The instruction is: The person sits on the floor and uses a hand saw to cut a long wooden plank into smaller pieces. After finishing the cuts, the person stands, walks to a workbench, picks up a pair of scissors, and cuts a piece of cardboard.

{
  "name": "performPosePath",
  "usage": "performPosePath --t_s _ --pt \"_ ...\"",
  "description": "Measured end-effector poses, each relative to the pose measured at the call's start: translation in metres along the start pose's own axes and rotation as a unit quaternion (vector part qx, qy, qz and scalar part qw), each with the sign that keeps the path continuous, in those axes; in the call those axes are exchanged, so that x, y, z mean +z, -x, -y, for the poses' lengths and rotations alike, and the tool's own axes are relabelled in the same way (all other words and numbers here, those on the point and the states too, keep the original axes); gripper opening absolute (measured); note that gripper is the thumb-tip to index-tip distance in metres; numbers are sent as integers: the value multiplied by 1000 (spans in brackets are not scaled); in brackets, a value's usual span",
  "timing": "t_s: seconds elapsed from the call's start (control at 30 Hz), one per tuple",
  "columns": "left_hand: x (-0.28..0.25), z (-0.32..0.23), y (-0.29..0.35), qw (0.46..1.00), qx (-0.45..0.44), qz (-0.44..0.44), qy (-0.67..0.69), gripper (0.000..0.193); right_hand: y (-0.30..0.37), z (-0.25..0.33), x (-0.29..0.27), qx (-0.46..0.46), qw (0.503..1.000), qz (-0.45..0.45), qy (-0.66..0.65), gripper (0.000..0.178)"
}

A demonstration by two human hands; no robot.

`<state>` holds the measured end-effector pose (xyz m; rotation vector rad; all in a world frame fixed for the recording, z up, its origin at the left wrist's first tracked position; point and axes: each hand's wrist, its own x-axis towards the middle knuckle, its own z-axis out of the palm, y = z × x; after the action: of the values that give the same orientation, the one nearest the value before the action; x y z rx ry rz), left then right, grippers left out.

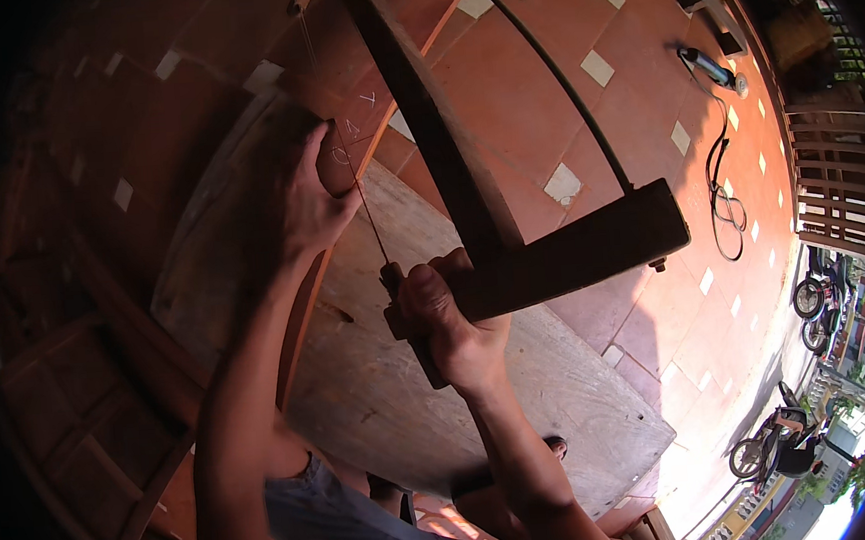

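Observation:
My right hand (451, 324) grips the lower end of a dark wooden frame saw (562, 256), whose thin blade (369, 219) runs up and away from the hand. My left hand (313, 203) presses on a reddish wooden piece (337, 126) with white chalk marks, fingers wrapped over its near end. The blade meets that piece right beside my left fingers. The piece rests on a worn grey plank bench (521, 384). The saw's centre bar (421, 100) and its curved tension cord (560, 80) rise toward the top of the picture.
Red floor tiles with small white insets (562, 183) spread to the right. A power tool with a black cord (709, 70) lies on the floor at the far right. Parked motorbikes (776, 442) and a wooden railing (833, 192) stand at the right. Dark wooden frames (70, 396) lie left.

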<state>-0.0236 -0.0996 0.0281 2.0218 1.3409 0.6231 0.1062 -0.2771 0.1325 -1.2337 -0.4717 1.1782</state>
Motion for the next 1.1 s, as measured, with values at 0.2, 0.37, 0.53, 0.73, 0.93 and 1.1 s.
performPosePath --t_s 0.2,0.37,0.53,0.73,0.93,1.1 --pt "-4 5 6 999 -27 -3 41 88 105 34 -30 92 996 -9 6 29" --pt "0 12 7 999 -21 -10 39 89 83 19 -26 35 999 6 -12 27" --pt "1 3 1 1000 -5 -8 12 90 -27 -8 9 -30 1000 7 -6 25" --pt "1 9 4 999 12 -9 36 90 -21 -7 10 -11 1000 27 3 21" --pt "6 12 8 998 1 -13 68 85 100 33 -20 31 999 -18 30 21" --pt "5 2 3 999 -22 -11 22 85 128 27 -43 11 1000 17 0 23"
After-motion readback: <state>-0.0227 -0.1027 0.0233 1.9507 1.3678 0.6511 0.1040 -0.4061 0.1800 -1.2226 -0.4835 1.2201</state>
